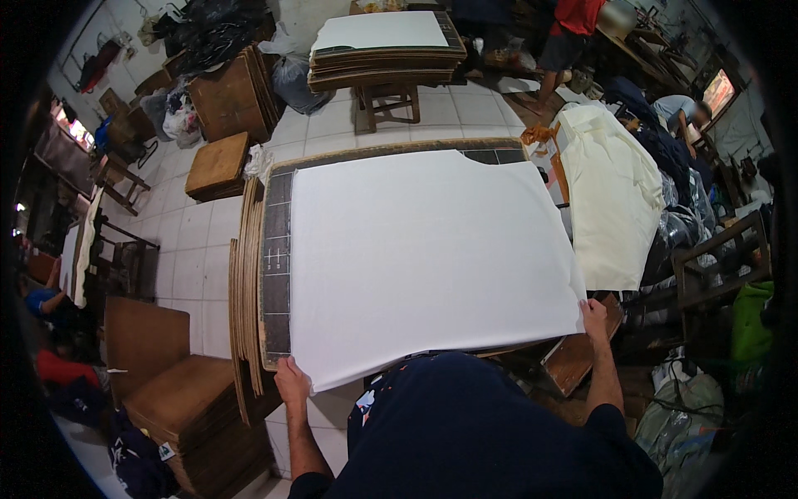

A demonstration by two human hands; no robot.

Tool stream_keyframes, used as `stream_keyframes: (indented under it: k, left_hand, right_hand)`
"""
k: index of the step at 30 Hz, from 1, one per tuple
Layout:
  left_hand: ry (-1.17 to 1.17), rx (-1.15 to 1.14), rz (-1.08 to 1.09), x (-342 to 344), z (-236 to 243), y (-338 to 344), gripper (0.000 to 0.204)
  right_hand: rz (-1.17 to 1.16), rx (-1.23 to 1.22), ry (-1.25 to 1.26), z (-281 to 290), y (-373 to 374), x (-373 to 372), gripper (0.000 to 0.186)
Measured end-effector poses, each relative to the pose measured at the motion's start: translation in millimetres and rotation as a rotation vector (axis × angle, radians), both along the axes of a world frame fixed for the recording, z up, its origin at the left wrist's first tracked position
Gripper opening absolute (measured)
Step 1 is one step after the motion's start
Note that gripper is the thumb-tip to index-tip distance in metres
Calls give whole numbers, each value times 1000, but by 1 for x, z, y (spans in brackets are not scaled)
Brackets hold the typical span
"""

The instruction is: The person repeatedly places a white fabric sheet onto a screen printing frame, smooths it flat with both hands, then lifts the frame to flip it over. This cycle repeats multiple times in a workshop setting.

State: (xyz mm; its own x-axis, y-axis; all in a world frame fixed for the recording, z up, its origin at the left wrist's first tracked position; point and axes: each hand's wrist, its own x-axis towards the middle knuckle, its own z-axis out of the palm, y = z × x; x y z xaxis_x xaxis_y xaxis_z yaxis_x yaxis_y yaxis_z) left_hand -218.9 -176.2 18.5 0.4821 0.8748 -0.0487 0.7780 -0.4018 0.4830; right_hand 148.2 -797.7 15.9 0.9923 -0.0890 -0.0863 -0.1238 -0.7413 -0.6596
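Note:
A white fabric piece (432, 258) lies spread over a dark board marked with pale lines (278, 249), which shows along its left side and at the far edge. My left hand (292, 381) is closed on the near left corner of the fabric, by the board's corner. On the near right corner, my right hand (593, 319) is closed with the fabric between its fingers. The near edge of the fabric hangs in a curve between both hands, just in front of my dark shirt. A shallow curved cut-out shows at its far right corner.
Several stacked boards (246, 291) stick out under the left side. Cream fabric (611, 200) drapes at the right. Another board stack with white fabric (382, 32) stands on a stool beyond. Brown boards (179, 391) are piled near left. A person in red (575, 17) stands far right.

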Motion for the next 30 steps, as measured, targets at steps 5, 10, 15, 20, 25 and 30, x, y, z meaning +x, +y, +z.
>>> stream_keyframes:
  k: [5,10,15,20,25,30]
  left_hand:
    - [4,12,-3,-3,-5,3,28]
    - [21,9,2,-6,-8,3,29]
    - [86,89,3,-5,-7,1,32]
    - [217,208,10,-5,-3,-9,34]
    - [158,248,0,-8,0,-16,34]
    - [167,251,24,-10,2,-21,32]
  right_hand:
    - [27,15,-64,-3,1,-5,24]
    - [-28,43,20,-7,0,-3,24]
    - [6,27,-21,-14,-1,-3,25]
    - [9,17,-82,-22,-4,-2,25]
    - [32,-42,-99,-26,-12,2,25]
    - [36,-72,-25,-28,-17,5,27]
